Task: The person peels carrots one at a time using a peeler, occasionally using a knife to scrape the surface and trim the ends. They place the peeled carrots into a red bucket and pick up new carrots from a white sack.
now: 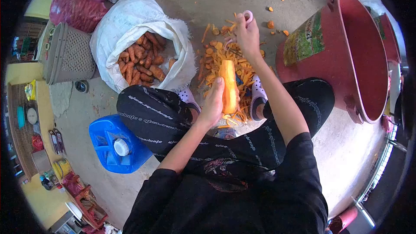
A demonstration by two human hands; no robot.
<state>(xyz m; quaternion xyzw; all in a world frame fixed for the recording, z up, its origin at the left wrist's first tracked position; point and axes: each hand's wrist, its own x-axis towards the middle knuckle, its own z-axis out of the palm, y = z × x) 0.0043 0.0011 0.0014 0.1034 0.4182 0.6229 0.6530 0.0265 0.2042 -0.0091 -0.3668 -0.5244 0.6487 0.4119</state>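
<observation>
My left hand (pixel 212 105) is closed around a large peeled carrot (pixel 229 86), held upright between my knees with its bright orange surface showing. Farther forward, my right hand (pixel 248 39) grips a pink peeler (pixel 248 16); its looped end sticks out past the fingers, and the blade is hard to make out. The peeler is apart from the carrot, above its far end. Beneath both hands lies a heap of orange peelings and carrot ends (pixel 211 65), spread on the floor between my feet.
On the left stands an open white sack (pixel 112 30) of unpeeled carrots (pixel 145 58), near a grey crate (pixel 73 52) and a red mesh sack (pixel 80 4). A blue jerrycan (pixel 108 147) sits by my left knee. To the right is a large red tub (pixel 307 39). Stray carrot bits (pixel 271 24) dot the floor.
</observation>
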